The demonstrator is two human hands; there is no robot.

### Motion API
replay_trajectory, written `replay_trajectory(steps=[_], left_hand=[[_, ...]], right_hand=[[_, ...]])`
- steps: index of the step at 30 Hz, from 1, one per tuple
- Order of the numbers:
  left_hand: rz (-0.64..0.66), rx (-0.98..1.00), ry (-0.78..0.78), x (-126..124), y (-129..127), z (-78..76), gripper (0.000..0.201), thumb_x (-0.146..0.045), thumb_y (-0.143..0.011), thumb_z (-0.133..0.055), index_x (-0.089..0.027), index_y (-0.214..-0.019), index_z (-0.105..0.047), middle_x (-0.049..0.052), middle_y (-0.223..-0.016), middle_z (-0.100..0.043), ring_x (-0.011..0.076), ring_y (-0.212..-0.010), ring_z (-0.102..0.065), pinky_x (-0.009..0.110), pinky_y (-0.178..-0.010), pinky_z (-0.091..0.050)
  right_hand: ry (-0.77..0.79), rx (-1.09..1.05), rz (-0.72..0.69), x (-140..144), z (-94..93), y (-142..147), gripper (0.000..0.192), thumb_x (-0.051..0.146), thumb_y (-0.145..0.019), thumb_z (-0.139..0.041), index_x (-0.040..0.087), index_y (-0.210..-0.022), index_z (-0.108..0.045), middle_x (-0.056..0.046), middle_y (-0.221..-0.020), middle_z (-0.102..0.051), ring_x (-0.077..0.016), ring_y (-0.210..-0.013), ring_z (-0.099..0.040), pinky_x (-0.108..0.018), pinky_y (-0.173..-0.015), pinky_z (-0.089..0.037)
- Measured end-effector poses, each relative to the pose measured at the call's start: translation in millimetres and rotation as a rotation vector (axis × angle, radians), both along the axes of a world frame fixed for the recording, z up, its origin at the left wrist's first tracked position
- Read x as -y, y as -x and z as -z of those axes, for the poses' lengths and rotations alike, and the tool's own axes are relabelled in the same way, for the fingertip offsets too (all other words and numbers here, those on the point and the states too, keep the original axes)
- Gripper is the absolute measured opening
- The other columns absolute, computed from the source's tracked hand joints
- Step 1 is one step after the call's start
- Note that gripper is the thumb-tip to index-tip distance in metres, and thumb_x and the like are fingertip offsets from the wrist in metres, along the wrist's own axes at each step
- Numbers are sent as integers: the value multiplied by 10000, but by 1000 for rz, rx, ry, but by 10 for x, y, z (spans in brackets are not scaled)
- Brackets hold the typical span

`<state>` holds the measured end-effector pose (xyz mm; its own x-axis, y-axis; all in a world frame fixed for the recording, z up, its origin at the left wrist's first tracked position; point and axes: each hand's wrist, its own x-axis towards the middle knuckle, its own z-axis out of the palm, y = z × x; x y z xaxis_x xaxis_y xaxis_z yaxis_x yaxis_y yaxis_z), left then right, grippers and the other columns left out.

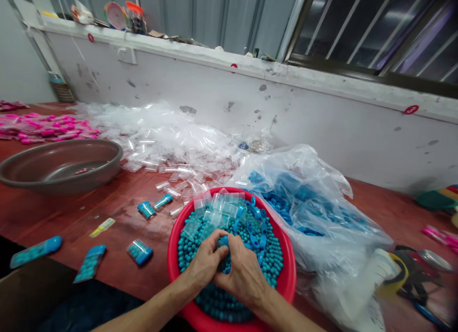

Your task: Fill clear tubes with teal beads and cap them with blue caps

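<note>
A red basin (pixel 286 284) sits at the table's near edge, full of small teal beads (pixel 274 263), with clear plastic cases (pixel 214 212) and blue caps (pixel 255 227) piled at its far side. Both my hands are down in the beads, pressed together. My left hand (pixel 203 265) and my right hand (pixel 245 274) close around a small blue piece (pixel 223 240) between their fingertips; what the piece is cannot be made out.
A grey basin (pixel 60 167) stands at the left. Filled blue-capped cases (pixel 89 263) lie on the red table (pixel 89 212). A heap of clear cases (pixel 168 141) lies along the wall. A clear bag of blue caps (pixel 304 203) lies at the right. Pink packs (pixel 43 127) lie far left.
</note>
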<state>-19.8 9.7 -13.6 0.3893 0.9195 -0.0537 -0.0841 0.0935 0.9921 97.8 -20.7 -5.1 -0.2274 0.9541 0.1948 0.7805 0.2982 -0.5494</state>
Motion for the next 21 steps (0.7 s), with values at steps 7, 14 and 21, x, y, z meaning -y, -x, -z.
replay_trajectory(steps=[7,14,21], left_hand=[[128,317,295,10,-4,-32,515,-347,-748,-557,-214,-1207,-362,-4,-743,-565,114,-578,-547,210,-522,-406],[146,230,292,1,25,-89,519,-374,-749,-548,-198,-1197,-354,-17,-643,-560,97,-424,-506,179,-373,-347],[68,285,176,-38,-28,-124,401,-282,-697,-635,-184,-1069,-522,0,-813,-589,114,-710,-546,202,-642,-421]], right_hand=[[531,-710,-105,23,-35,-186,1056,301,-634,-692,210,-1372,57,-23,-848,-568,-195,-703,-594,-317,-594,-495],[392,-439,-91,71,-57,-353,1008,273,-619,-726,240,-1384,-71,-110,-1216,-433,-190,-827,-557,-332,-718,-476],[87,66,-115,-39,-211,-222,854,314,-695,-641,165,-1365,-132,-153,-1174,-444,-276,-961,-534,-398,-768,-450]])
